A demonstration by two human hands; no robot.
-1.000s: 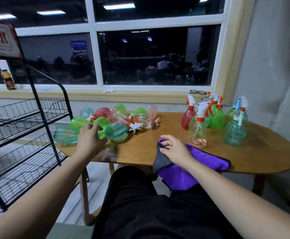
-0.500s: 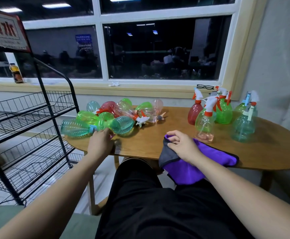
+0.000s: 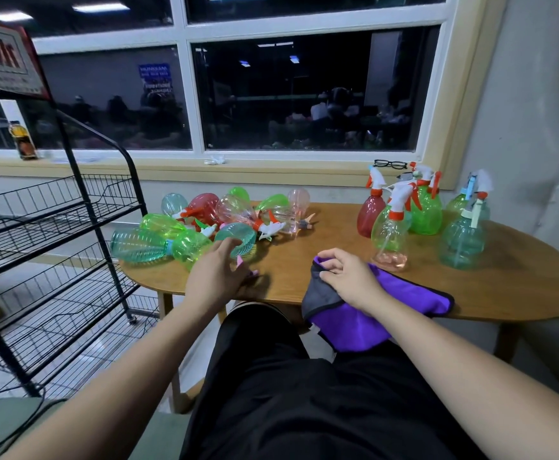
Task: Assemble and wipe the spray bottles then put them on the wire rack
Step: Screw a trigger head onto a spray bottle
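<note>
A pile of loose coloured bottles (image 3: pixel 205 224) and spray heads lies on the left end of the wooden table (image 3: pixel 504 287). My left hand (image 3: pixel 215 277) is at the near edge of that pile. Its index finger reaches to a teal bottle (image 3: pixel 238 235), and a pink spray head (image 3: pixel 246 267) sticks out between its thumb and fingers. My right hand (image 3: pixel 348 277) pinches the corner of a purple cloth (image 3: pixel 407 293) that hangs over the table's front edge. Several assembled spray bottles (image 3: pixel 391 234) stand upright at the right. The black wire rack (image 3: pixel 55 210) stands to the left.
Black glasses (image 3: pixel 390 164) lie on the windowsill behind the upright bottles. A wall closes off the right side. The rack's shelves hold no bottles. My lap in black trousers is under the table's front edge.
My left hand drew back from the pile to the table's front edge, and a pink spray head now shows under its fingers. My right hand stayed on the cloth.
</note>
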